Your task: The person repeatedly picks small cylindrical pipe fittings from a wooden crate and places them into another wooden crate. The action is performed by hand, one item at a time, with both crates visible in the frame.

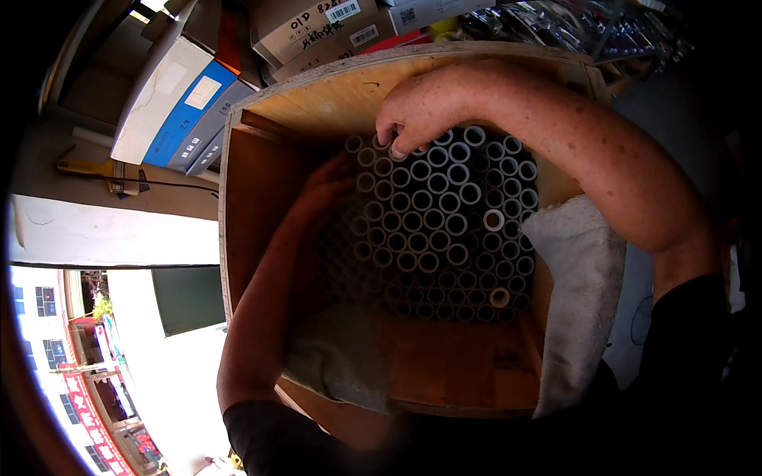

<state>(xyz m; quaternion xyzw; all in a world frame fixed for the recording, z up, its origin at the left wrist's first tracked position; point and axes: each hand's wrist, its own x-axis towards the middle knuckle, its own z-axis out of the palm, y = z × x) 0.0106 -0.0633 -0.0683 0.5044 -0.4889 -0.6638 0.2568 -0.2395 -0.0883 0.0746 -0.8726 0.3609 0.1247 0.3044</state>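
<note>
Your right hand (419, 111) curls over the top rows of the stacked white tubes (444, 222) inside the wooden crate (262, 206), fingertips closed on the end of one tube near the back wall; your left hand (329, 186) lies in shadow against the stack's left side, fingers spread and flat, gripping nothing that shows; a grey cloth (579, 293) hangs over the crate's right wall, just beside the tubes; cardboard boxes (317, 28) are stacked behind the crate.

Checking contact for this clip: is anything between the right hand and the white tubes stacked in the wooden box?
Nothing visible. The right hand rests fingertips-first on the top row of white tubes in the wooden box. The left hand lies against the stack's left side, clear of it. A grey cloth hangs over the right wall.
</note>
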